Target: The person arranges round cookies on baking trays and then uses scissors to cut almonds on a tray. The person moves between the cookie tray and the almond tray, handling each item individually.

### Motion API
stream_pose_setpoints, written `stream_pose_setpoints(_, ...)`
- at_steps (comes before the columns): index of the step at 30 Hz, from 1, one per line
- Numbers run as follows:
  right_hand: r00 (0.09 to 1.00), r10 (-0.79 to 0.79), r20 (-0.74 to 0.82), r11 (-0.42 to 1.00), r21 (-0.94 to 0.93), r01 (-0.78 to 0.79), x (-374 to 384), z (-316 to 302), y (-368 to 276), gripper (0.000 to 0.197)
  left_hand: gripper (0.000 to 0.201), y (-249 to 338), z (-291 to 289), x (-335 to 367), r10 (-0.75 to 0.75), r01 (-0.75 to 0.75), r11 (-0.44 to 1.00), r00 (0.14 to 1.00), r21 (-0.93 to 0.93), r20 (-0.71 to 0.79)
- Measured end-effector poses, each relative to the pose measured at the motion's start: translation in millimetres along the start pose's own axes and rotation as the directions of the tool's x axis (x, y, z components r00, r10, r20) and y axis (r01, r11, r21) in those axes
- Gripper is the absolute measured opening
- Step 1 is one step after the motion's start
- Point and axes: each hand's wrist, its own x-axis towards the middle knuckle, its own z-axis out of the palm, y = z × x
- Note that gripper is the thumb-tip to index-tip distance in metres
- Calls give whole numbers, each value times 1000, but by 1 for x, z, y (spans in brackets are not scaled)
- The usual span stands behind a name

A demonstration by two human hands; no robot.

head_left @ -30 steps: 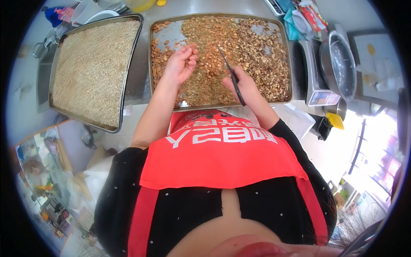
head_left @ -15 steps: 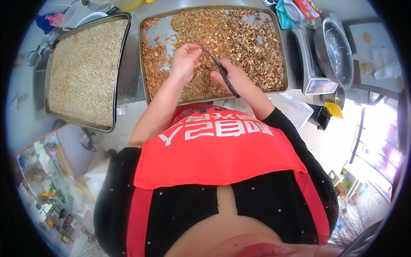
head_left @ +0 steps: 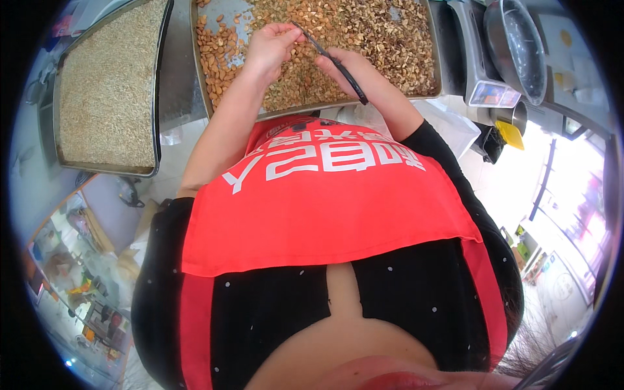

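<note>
My right hand point(head_left: 354, 68) is closed around a long, narrow black tool point(head_left: 348, 77) whose exact kind I cannot make out. Its thick dark end slants toward me, and the thinner end points up and left. At that thin end my left hand point(head_left: 270, 49) has thumb and fingers pinched together; whatever is between them is too small to name. Both hands are above a large metal baking tray point(head_left: 203, 78) spread with nuts. Whole almonds point(head_left: 218, 55) lie at its left, greenish seeds point(head_left: 296, 84) in the middle, and broken walnuts point(head_left: 403, 55) at its right.
Left of the nut tray stands a dark-rimmed tray point(head_left: 156, 97) of pale oat flakes point(head_left: 107, 91). A scale point(head_left: 491, 94) and a steel bowl point(head_left: 517, 49) are at the right. Below them are a yellow scraper-like piece point(head_left: 509, 134) and a white plastic bag point(head_left: 455, 127).
Trays and hands appear higher in the picture, as the view has shifted. The black tool looks straighter now, turned a little in my right hand. The left hand keeps its pinch.
</note>
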Motion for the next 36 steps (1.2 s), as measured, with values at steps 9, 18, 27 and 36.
stream_pose_setpoints(9, 992, 89, -85, 996, -11, -90, -8, -4, 8, 33, 18, -2, -7, -6, -192, 220, 913, 975, -344, 114)
stream_pose_setpoints(18, 995, -14, -98, 1000, -24, 12, -15, 3, 1, 47, 11, 0, 1, -9, -42, 50, 937, 999, -347, 33)
stream_pose_setpoints(27, 999, -14, -47, 1000, -1, 14, -12, 4, 0, 41, 11, 3, 7, -13, -41, 38, 980, 999, -197, -11)
stream_pose_setpoints(36, 997, -24, -72, 997, 67, 29, -13, 11, 1, 36, 10, 9, 11, -13, -60, 54, 992, 997, -113, -49)
